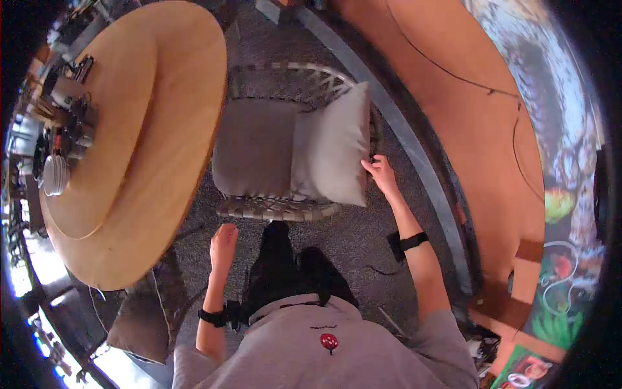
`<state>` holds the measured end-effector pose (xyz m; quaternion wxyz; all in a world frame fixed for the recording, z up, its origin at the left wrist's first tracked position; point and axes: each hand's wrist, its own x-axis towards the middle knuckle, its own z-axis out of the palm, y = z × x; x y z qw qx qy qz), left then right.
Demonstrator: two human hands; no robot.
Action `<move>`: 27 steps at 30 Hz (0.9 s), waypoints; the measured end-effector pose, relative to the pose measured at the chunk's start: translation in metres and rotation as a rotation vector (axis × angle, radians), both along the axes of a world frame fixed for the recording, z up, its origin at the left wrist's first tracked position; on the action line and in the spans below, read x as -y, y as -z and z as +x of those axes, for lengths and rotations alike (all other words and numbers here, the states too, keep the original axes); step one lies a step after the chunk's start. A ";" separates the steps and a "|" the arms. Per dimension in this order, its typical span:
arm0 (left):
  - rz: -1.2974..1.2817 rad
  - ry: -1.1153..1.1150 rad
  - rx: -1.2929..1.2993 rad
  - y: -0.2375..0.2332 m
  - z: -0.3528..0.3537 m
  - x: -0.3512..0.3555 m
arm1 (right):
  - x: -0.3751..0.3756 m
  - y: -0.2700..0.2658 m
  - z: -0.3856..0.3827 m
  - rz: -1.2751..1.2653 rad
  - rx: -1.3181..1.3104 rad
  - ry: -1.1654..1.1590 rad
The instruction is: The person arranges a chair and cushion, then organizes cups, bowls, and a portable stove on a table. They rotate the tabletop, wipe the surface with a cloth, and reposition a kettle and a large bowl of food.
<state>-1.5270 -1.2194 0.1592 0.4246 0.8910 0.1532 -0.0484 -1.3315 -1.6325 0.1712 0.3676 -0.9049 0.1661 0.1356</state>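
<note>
My right hand (382, 174) is at the outer edge of a light grey cushion (337, 146), its thumb and fingers pinching that edge. The cushion leans against the backrest of a woven-frame armchair (285, 212). A darker grey seat cushion (254, 148) lies flat on the chair's seat. My left hand (223, 245) hangs below the chair's near armrest, its fingers curled together, with nothing seen in them. It touches neither the chair nor the table. Each wrist wears a black band.
A two-level oval wooden table (184, 78) stands on the left, with stacked lids (56, 175) and several other items at its far side. On the right runs an orange-brown counter (453, 97) with a cable. A brown cushion (139, 327) sits at lower left. Dark carpet (350, 253) covers the floor.
</note>
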 end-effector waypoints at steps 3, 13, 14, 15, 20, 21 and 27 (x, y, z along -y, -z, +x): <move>-0.056 -0.040 -0.027 -0.003 0.034 -0.002 | -0.016 0.035 0.051 -0.126 -0.063 0.073; 0.046 -0.229 -0.139 0.002 0.059 -0.034 | -0.053 -0.001 0.083 -0.093 0.251 -0.157; 0.030 -0.260 -0.089 0.007 0.055 -0.034 | -0.052 -0.028 0.083 -0.089 0.277 -0.128; 0.020 -0.279 -0.110 0.007 0.053 -0.032 | -0.051 -0.056 0.081 -0.086 0.302 -0.097; -0.024 -0.302 -0.157 0.024 0.046 -0.011 | -0.040 -0.150 0.070 -0.107 0.432 -0.070; -0.038 -0.305 -0.150 0.031 0.046 -0.005 | -0.042 -0.165 0.069 -0.180 0.452 -0.077; -0.055 -0.278 -0.166 0.043 0.050 0.015 | -0.044 -0.173 0.069 -0.143 0.394 -0.139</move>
